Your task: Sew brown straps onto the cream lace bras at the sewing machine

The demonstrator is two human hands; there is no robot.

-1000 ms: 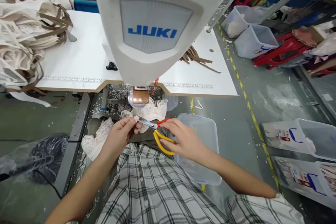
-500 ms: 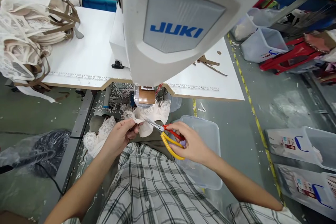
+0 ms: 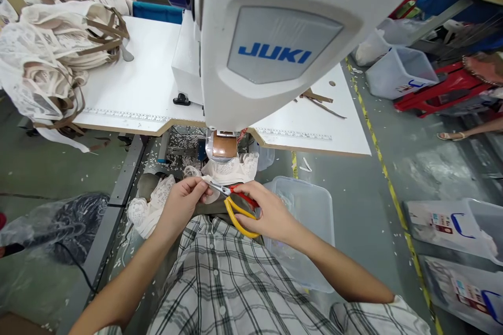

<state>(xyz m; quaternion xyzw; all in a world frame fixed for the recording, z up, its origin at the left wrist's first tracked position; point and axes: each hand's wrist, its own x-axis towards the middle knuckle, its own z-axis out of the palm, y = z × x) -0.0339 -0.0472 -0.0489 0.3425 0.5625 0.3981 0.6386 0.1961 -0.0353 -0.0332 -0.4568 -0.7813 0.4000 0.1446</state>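
My left hand [image 3: 187, 198] pinches an edge of a cream lace garment [image 3: 239, 168], which hangs just below the sewing machine's working end [image 3: 222, 146]. Gripped in my right hand [image 3: 267, 209] is a pair of scissors [image 3: 240, 214] with one yellow and one red handle loop. The scissor blades point left, and their tips meet the fabric right at my left fingertips. Whether the blades are fully closed is hard to make out. More cream lace fabric [image 3: 151, 207] lies by my left forearm.
The white JUKI machine head [image 3: 275, 55] overhangs the white table [image 3: 149, 63]. Lace pieces with brown straps [image 3: 51, 57] pile up at the left. Brown strips [image 3: 320, 98] lie on the right side. A clear plastic bin [image 3: 314, 220] stands right of my lap; other bins [image 3: 440, 225] line the floor.
The scissors have moved left, their blades now at my left fingertips. The view has shifted slightly, and a person's foot has come into sight at the right.
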